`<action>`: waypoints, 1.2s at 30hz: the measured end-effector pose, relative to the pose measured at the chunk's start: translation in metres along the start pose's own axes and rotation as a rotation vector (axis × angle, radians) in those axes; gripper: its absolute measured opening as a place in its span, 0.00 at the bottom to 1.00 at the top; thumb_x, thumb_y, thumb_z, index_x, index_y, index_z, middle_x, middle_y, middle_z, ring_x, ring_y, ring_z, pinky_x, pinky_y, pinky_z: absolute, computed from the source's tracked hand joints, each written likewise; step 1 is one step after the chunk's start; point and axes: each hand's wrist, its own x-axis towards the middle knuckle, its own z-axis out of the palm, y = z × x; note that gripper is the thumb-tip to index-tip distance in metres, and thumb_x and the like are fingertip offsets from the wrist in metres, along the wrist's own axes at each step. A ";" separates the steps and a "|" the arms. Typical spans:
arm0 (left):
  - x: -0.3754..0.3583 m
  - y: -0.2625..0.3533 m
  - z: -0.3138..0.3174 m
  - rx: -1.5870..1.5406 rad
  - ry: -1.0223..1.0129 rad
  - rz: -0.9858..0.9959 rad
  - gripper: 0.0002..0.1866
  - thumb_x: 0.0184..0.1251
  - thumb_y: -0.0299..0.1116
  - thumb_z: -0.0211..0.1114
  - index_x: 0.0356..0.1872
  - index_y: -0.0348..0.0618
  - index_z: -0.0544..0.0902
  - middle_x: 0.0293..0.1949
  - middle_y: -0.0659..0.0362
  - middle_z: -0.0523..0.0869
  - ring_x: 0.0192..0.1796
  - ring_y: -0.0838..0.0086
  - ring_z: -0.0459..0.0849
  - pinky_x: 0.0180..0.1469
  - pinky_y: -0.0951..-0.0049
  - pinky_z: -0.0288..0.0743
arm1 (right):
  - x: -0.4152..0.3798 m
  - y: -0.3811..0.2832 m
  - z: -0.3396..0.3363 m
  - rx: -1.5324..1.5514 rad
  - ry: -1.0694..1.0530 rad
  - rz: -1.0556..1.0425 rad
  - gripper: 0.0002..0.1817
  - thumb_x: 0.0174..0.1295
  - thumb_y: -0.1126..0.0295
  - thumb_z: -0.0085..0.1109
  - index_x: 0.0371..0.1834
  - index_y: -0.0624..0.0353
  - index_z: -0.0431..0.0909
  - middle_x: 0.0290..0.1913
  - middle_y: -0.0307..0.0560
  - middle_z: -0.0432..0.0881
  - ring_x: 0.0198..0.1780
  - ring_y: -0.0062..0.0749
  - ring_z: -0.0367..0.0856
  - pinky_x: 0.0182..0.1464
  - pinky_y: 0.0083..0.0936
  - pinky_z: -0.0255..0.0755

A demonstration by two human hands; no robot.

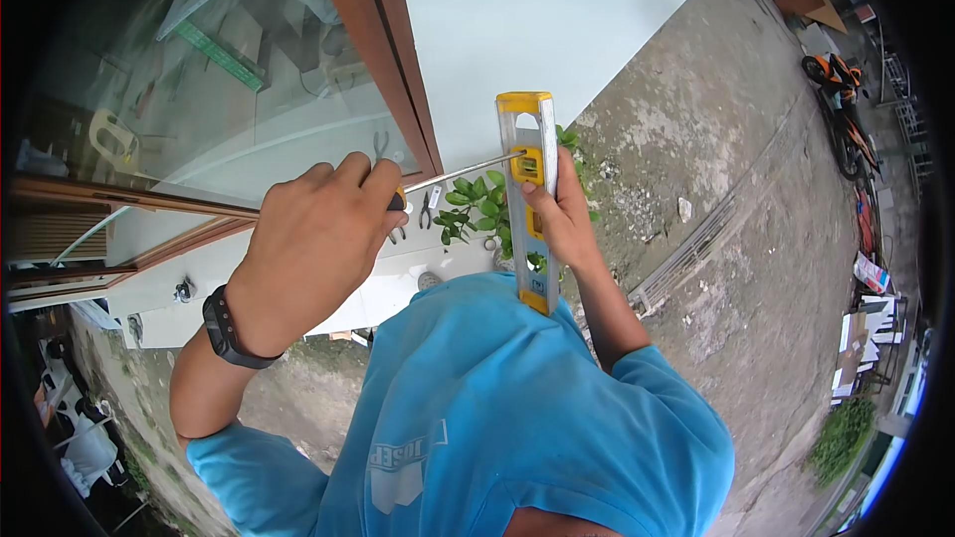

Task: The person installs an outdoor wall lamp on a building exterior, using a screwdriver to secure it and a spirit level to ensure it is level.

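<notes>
My left hand (323, 239), with a black band on the wrist, is closed around the handle of a screwdriver (443, 177). Its long metal shaft points right, and the tip meets the upper yellow vial holder (527, 165) of a spirit level, or appears to. My right hand (567, 214) grips the spirit level (544, 129) from its right side, thumb across the front near the middle. The level is grey with yellow end caps and stands lengthwise before my chest, its lower end close to my blue shirt (527, 388).
Pliers (426, 211) lie on a white ledge (338, 303) beside a leafy plant (482, 204). A brown-framed glass window (298, 70) is at the left, with a white wall (517, 10) ahead. Rough concrete ground (716, 219) extends right towards an orange motorcycle (846, 75).
</notes>
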 end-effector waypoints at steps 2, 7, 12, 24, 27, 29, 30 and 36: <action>-0.002 -0.007 0.008 0.056 0.035 0.022 0.16 0.70 0.42 0.68 0.45 0.40 0.79 0.32 0.54 0.83 0.32 0.58 0.85 0.34 0.59 0.77 | -0.001 0.002 -0.001 0.051 -0.011 0.029 0.28 0.70 0.71 0.53 0.72 0.62 0.62 0.51 0.49 0.81 0.52 0.32 0.79 0.58 0.32 0.72; 0.010 0.002 0.010 -0.345 0.125 -0.133 0.21 0.61 0.43 0.75 0.49 0.42 0.82 0.32 0.54 0.86 0.33 0.59 0.87 0.35 0.60 0.78 | 0.008 -0.012 -0.010 0.443 -0.061 0.210 0.28 0.71 0.61 0.51 0.71 0.59 0.61 0.58 0.55 0.81 0.44 0.36 0.88 0.43 0.33 0.86; 0.068 0.018 0.069 -0.640 0.292 -0.057 0.23 0.58 0.41 0.77 0.54 0.47 0.84 0.32 0.54 0.89 0.30 0.64 0.89 0.37 0.64 0.80 | 0.013 -0.029 0.005 0.684 -0.116 0.292 0.38 0.78 0.35 0.24 0.68 0.58 0.66 0.46 0.55 0.86 0.38 0.36 0.90 0.38 0.33 0.90; 0.083 0.031 0.090 -0.640 0.432 0.047 0.20 0.56 0.39 0.78 0.48 0.44 0.86 0.34 0.55 0.91 0.33 0.63 0.90 0.35 0.65 0.83 | 0.007 -0.028 0.000 0.660 -0.149 0.305 0.36 0.79 0.37 0.30 0.70 0.58 0.65 0.52 0.52 0.84 0.40 0.33 0.90 0.37 0.31 0.89; 0.084 0.031 0.095 -0.564 0.496 0.110 0.19 0.56 0.38 0.77 0.47 0.44 0.86 0.33 0.55 0.90 0.34 0.62 0.90 0.35 0.64 0.82 | 0.007 -0.030 -0.001 0.678 -0.124 0.293 0.34 0.81 0.40 0.32 0.70 0.59 0.64 0.53 0.52 0.83 0.42 0.33 0.89 0.38 0.32 0.89; 0.084 0.031 0.094 -0.562 0.483 0.109 0.19 0.57 0.38 0.77 0.48 0.43 0.86 0.33 0.55 0.90 0.34 0.62 0.89 0.34 0.63 0.82 | 0.007 -0.027 -0.002 0.683 -0.140 0.254 0.32 0.81 0.43 0.32 0.70 0.60 0.64 0.53 0.52 0.82 0.43 0.34 0.89 0.39 0.32 0.89; 0.083 0.031 0.094 -0.559 0.487 0.108 0.19 0.57 0.37 0.77 0.48 0.43 0.85 0.33 0.55 0.90 0.34 0.62 0.89 0.34 0.63 0.82 | 0.008 -0.024 -0.002 0.673 -0.150 0.219 0.31 0.82 0.44 0.33 0.70 0.60 0.63 0.54 0.52 0.82 0.43 0.34 0.89 0.40 0.33 0.89; 0.082 0.033 0.095 -0.591 0.494 0.106 0.20 0.56 0.36 0.76 0.49 0.43 0.85 0.34 0.55 0.90 0.34 0.61 0.89 0.35 0.63 0.82 | 0.006 -0.033 0.001 0.690 -0.129 0.166 0.30 0.80 0.47 0.39 0.72 0.60 0.60 0.55 0.54 0.80 0.42 0.36 0.89 0.37 0.34 0.89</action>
